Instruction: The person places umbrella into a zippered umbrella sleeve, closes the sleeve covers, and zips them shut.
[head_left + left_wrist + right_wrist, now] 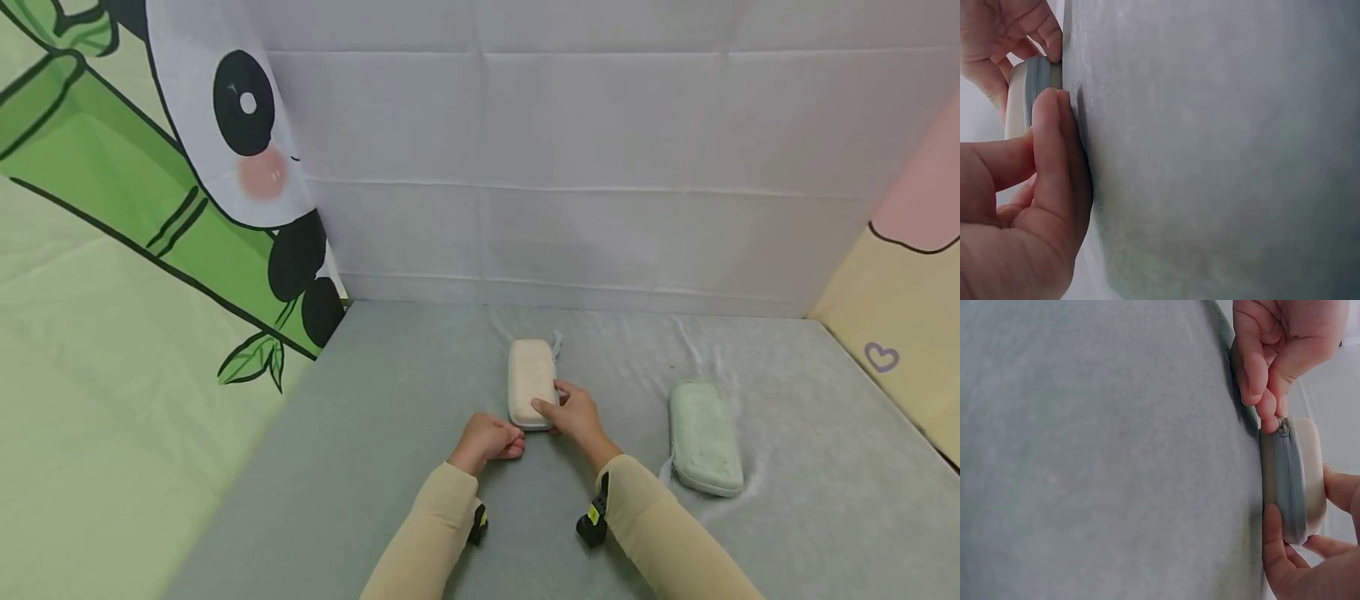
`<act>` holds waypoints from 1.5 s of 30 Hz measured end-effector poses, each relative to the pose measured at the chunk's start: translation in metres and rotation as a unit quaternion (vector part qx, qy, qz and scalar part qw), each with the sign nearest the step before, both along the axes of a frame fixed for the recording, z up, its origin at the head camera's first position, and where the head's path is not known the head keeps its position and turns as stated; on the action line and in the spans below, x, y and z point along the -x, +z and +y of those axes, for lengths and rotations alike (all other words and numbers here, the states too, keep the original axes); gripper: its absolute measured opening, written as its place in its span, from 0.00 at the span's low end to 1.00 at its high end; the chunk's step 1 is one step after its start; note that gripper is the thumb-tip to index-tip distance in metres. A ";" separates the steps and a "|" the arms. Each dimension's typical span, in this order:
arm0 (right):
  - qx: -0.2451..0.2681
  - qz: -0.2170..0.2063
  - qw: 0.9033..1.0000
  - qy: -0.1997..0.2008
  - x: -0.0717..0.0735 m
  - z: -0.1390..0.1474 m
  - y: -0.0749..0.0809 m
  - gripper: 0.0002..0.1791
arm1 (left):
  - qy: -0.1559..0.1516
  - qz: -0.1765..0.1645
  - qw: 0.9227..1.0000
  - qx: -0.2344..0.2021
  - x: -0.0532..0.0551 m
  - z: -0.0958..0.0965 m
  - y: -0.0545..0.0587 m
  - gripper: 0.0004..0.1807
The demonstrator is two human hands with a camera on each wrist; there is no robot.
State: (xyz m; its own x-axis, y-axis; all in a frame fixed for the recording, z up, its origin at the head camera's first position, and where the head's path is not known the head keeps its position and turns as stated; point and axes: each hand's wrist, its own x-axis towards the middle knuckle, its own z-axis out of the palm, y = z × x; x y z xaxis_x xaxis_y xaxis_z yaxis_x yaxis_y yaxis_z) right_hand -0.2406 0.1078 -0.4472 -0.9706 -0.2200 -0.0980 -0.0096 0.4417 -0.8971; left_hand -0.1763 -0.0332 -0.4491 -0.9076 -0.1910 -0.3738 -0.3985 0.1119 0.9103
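A cream zippered case lies on the grey cloth, its long side pointing away from me. My right hand grips its near right side, thumb on top and fingers at the edge. At the near left corner, my left hand pinches the zipper pull with thumb and fingertips. The right wrist view shows the metal zipper slider right at those fingertips, on the grey zipper band. Along that band the case looks closed. The pull itself is hidden between the fingers.
A pale green case of similar shape lies to the right on the grey cloth. A white fabric backdrop stands behind, with a printed panda and bamboo panel at left and a yellow and pink panel at right.
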 end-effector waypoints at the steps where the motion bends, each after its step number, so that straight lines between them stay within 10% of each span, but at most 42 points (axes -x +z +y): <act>1: -0.002 -0.001 1.000 -0.001 0.000 0.000 0.000 0.32 | 0.000 -0.001 1.000 0.000 0.000 0.000 0.000 0.07; 45: -0.006 -0.009 1.000 -0.002 -0.003 -0.001 0.001 0.33 | 0.013 0.024 0.994 0.110 0.012 -0.021 0.003 0.05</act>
